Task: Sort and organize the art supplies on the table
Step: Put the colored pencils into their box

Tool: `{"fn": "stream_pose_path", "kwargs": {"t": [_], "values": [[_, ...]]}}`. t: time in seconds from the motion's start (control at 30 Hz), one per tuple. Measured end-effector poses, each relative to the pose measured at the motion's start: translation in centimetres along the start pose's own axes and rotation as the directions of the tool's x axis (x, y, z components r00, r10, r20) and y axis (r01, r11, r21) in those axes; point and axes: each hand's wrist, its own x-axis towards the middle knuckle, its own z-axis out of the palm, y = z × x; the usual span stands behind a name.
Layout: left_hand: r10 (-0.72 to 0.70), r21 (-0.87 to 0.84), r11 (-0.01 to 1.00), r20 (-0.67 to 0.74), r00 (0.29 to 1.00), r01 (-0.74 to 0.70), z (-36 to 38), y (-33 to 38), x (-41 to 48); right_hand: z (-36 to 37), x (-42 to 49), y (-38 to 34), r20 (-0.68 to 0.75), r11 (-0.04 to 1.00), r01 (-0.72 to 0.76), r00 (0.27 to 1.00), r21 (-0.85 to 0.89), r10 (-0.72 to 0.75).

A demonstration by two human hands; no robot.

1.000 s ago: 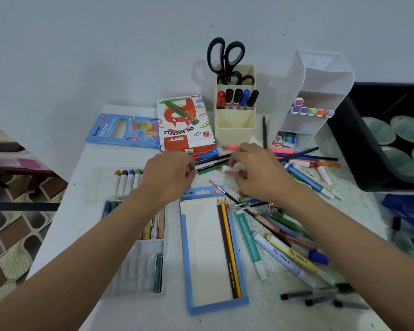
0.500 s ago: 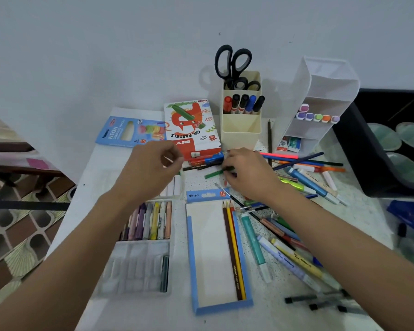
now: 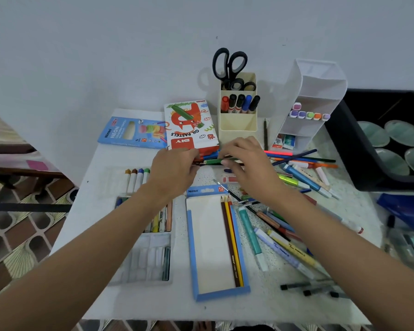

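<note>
The white desk [image 3: 101, 235] carries a black crate [image 3: 344, 151] at its right edge, and a tall white organiser [image 3: 320, 91] stands just left of the crate. Near the front edge lies an open blue tray [image 3: 191, 247] with three coloured pencils [image 3: 232, 235] along its right side. An oil pastel box [image 3: 189, 130] and a cream holder [image 3: 237, 125] stand side by side at the back. Loose pens and markers [image 3: 296, 177] are scattered to the right. The right grip [image 3: 249, 168] pinches a green pencil [image 3: 215, 161] lying crosswise in front of the pastel box. The left grip [image 3: 175, 173] curls at that pencil's left end; whether it holds anything cannot be told.
</note>
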Motion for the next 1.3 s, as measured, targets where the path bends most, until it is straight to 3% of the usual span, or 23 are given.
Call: {"fn": "stream_pose_path", "kwargs": {"t": [0.13, 0.53, 0.63, 0.77, 0.93, 1.07, 1.3], "values": [[0.059, 0.040, 0.998, -0.048, 0.997, -0.057, 0.2, -0.2, 0.5, -1.6, -2.4, -1.8, -0.013, 0.987, 0.018, 1.000, 0.159, -0.016], [0.255, 0.118, 0.962, -0.082, 0.963, -0.245, 0.4, -0.7, 1.0, -1.2, -6.4, -1.9, 0.131, 0.982, 0.133, 0.980, 0.133, -0.150], [0.191, -0.063, 0.979, -0.032, 0.981, -0.193, -1.3, -1.0, 0.5, -1.5, -7.1, -2.2, 0.117, 0.983, 0.134, 0.982, 0.129, -0.149], [0.018, -0.226, 0.974, 0.109, 0.994, 0.007, -5.0, -0.7, -1.8, -1.4, -7.9, -2.9, 0.174, 0.980, 0.166, 0.968, 0.110, -0.184], [-0.064, -0.527, 0.821, 0.297, 0.953, 0.220, -6.6, 2.8, -8.0, -0.9, -8.8, -3.5, 0.298, 0.987, 0.146, 0.941, 0.073, -0.161], [-0.079, -0.629, 0.726, 0.323, 0.943, 0.276, -4.7, 5.2, -12.6, -0.9, -9.0, -3.7, 0.368, 0.984, 0.144, 0.913, 0.106, -0.173], [-0.018, -0.619, 0.755, 0.313, 0.950, 0.218, -3.1, 6.5, -14.3, -0.7, -9.0, -3.7, 0.324, 0.983, 0.028, 0.942, 0.180, -0.086]]}}
